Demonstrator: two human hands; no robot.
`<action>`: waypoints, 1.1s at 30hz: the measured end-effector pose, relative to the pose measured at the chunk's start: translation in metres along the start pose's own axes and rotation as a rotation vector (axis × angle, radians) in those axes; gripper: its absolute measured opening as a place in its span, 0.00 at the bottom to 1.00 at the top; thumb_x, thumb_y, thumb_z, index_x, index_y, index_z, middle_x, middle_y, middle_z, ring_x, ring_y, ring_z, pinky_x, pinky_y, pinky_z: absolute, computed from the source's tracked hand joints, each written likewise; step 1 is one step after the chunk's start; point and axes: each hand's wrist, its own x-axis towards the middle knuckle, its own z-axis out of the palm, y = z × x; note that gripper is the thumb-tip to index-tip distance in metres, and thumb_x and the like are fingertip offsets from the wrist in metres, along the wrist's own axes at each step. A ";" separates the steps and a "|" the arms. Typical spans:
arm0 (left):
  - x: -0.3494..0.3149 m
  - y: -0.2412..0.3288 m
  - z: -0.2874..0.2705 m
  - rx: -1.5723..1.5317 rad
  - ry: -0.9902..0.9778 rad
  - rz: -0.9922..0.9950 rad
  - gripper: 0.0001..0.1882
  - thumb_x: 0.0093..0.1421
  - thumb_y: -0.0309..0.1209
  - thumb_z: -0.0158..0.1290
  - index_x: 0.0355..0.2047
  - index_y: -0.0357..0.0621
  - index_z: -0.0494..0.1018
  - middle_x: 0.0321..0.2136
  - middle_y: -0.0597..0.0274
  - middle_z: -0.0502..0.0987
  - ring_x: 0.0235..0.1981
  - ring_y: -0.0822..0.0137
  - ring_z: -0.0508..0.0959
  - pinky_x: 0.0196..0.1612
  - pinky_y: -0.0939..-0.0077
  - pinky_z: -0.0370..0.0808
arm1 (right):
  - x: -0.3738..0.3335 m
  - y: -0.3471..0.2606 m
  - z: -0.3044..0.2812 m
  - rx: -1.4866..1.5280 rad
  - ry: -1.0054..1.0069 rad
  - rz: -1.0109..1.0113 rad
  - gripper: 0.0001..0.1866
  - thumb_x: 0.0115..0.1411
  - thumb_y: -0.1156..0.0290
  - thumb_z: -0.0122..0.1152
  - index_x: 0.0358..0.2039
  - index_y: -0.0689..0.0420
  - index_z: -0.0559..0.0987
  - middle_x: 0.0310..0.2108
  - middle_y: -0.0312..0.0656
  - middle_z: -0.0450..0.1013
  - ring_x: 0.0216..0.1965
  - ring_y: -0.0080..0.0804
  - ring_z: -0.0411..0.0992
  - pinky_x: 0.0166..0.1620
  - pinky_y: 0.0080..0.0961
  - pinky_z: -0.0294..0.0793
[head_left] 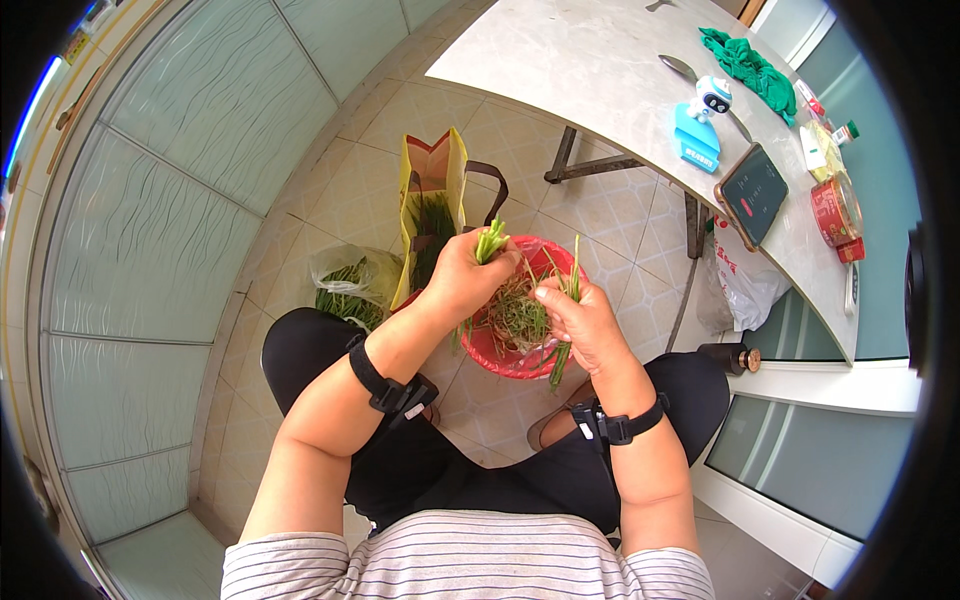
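My left hand [470, 277] is closed round a bunch of thin green stalks [491, 242], whose pale cut-looking ends stick up past the fingers. Across from it, my right hand [590, 325] pinches a smaller bunch of green stalks [560, 368] between thumb and fingers, leaves hanging down below. Both hands are over a red basin [508, 371] on the floor. Inside the basin lies a heap of brownish and green trimmings [517, 318]. To the left stand a yellow carrier bag [452, 183] with long greens in it and a clear plastic bag [385, 270] of more greens.
A pale table [560, 60] at upper right bears a propped phone [752, 197], a small blue-and-white robot figure [697, 135], a green cloth [750, 72], a spoon [678, 67] and a red tub [835, 208]. Its metal leg [598, 168] and a white plastic bag [745, 280] are below.
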 end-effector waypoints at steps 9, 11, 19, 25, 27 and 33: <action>0.002 0.001 -0.009 0.069 0.012 -0.092 0.05 0.56 0.27 0.55 0.29 0.38 0.74 0.21 0.73 0.72 0.25 0.80 0.69 0.30 0.82 0.68 | -0.001 -0.001 -0.003 -0.043 -0.066 0.025 0.08 0.58 0.66 0.59 0.33 0.58 0.77 0.16 0.24 0.60 0.14 0.11 0.53 0.17 0.12 0.50; 0.001 -0.004 -0.006 0.128 -0.093 -0.057 0.05 0.56 0.27 0.56 0.29 0.37 0.75 0.21 0.73 0.73 0.25 0.80 0.69 0.30 0.82 0.68 | 0.000 -0.001 -0.003 -0.040 -0.053 0.023 0.08 0.58 0.66 0.59 0.33 0.58 0.77 0.16 0.24 0.60 0.14 0.10 0.53 0.17 0.12 0.50; -0.008 0.013 -0.001 -0.132 -0.163 -0.102 0.05 0.57 0.27 0.57 0.30 0.37 0.75 0.25 0.71 0.74 0.28 0.80 0.70 0.34 0.82 0.69 | 0.002 0.003 0.000 0.005 -0.034 0.024 0.07 0.58 0.67 0.61 0.33 0.56 0.75 0.18 0.25 0.62 0.14 0.11 0.54 0.18 0.12 0.51; -0.006 0.007 -0.001 -0.095 -0.152 -0.084 0.05 0.57 0.27 0.57 0.29 0.38 0.74 0.25 0.72 0.74 0.28 0.80 0.70 0.33 0.81 0.70 | 0.001 0.003 0.004 -0.069 -0.016 -0.043 0.09 0.57 0.65 0.64 0.32 0.56 0.76 0.19 0.26 0.66 0.16 0.12 0.57 0.18 0.13 0.53; -0.006 0.009 -0.002 -0.061 -0.174 -0.063 0.05 0.57 0.27 0.56 0.30 0.37 0.74 0.25 0.72 0.74 0.28 0.79 0.70 0.33 0.81 0.70 | 0.001 0.003 0.003 -0.083 -0.004 -0.044 0.09 0.56 0.65 0.64 0.31 0.56 0.77 0.19 0.26 0.66 0.16 0.12 0.57 0.19 0.13 0.53; -0.008 0.010 -0.002 -0.054 -0.171 -0.033 0.06 0.59 0.27 0.53 0.31 0.36 0.74 0.25 0.72 0.73 0.28 0.79 0.69 0.34 0.81 0.69 | 0.001 0.002 0.002 -0.071 -0.036 -0.011 0.08 0.57 0.65 0.63 0.31 0.55 0.77 0.17 0.24 0.64 0.15 0.11 0.56 0.18 0.13 0.52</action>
